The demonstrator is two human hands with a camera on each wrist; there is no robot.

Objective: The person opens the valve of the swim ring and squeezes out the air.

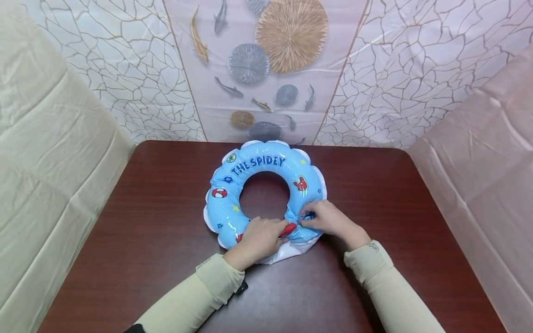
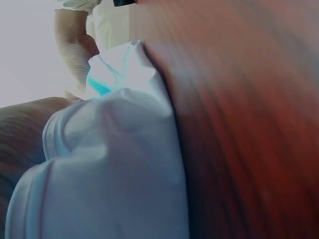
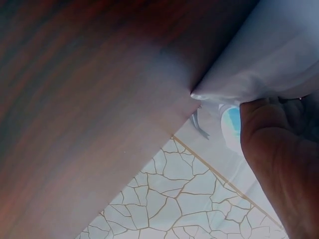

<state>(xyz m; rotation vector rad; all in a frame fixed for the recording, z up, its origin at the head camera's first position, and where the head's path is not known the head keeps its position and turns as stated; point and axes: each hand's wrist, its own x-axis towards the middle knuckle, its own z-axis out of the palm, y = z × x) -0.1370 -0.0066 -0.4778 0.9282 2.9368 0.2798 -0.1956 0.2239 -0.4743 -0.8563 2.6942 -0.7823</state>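
An inflated light-blue swim ring (image 1: 266, 150) with white scalloped edges lies flat on the table, printed with "THE SPIDEY", stars and red figures. On its near side my left hand (image 1: 259, 238) grips the tube beside a red print, thumb toward the near edge. My right hand (image 1: 329, 218) has curled fingers and pinches the vinyl at the lower right, where the tube is creased. What lies between those fingertips is too small to tell. In the left wrist view the ring's white underside (image 2: 119, 164) fills the middle; the right wrist view shows the right hand (image 3: 271, 149) against the ring.
The dark red-brown table (image 1: 158, 208) extends around the ring. Behind it hangs a patterned cloth (image 1: 266, 92) with fish and round motifs. Pale quilted cloth walls (image 1: 46, 162) stand at both sides. A small black object (image 1: 242, 287) shows by the left sleeve.
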